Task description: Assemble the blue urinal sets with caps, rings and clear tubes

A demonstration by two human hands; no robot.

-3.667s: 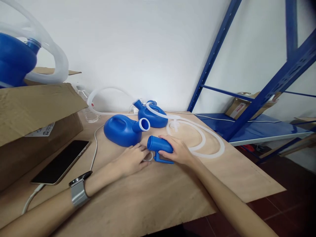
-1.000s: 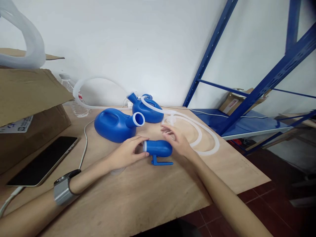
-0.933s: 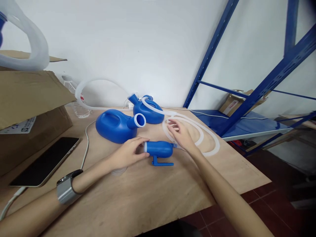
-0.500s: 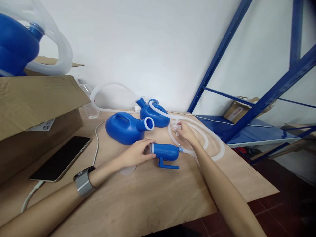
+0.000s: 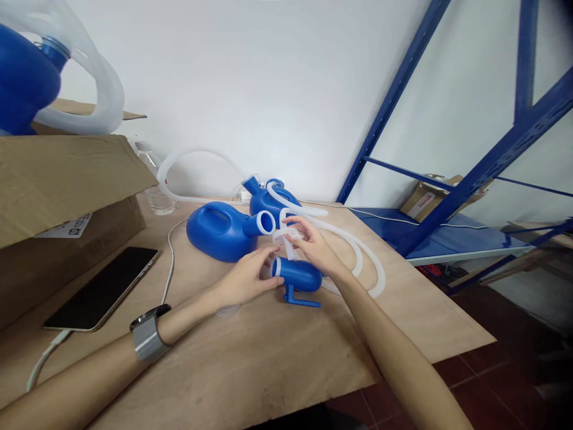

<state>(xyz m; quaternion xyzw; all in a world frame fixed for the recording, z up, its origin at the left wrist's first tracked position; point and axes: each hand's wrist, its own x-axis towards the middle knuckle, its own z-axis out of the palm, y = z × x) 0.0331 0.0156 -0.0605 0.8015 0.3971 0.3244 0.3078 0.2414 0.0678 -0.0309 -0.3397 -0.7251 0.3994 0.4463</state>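
Observation:
A small blue plastic cylinder (image 5: 302,275) with a pale rim and an L-shaped handle lies on its side on the table. My left hand (image 5: 248,276) grips it at its open end, thumb and fingers on either side of the rim. Just above the cylinder, my right hand (image 5: 312,243) pinches a translucent white ring-shaped cap (image 5: 278,235), with a paler piece hanging below it. Beside my left hand rests a blue urinal bottle (image 5: 219,236), its white-rimmed neck (image 5: 265,222) pointing right. Behind it stands another blue urinal bottle (image 5: 264,202) with a hose.
A translucent hose (image 5: 380,280) coils across the table's right side. At left are a phone (image 5: 102,289) with a cable, a cardboard box (image 5: 76,179) bearing a blue bottle (image 5: 27,83), and a clear water bottle (image 5: 160,200). Blue metal shelving (image 5: 403,233) stands at right.
My right hand has moved left and towards me, bringing the translucent cap above the cylinder's open end. The left hand keeps its place at the rim, whose opening shows more. The view has shifted slightly.

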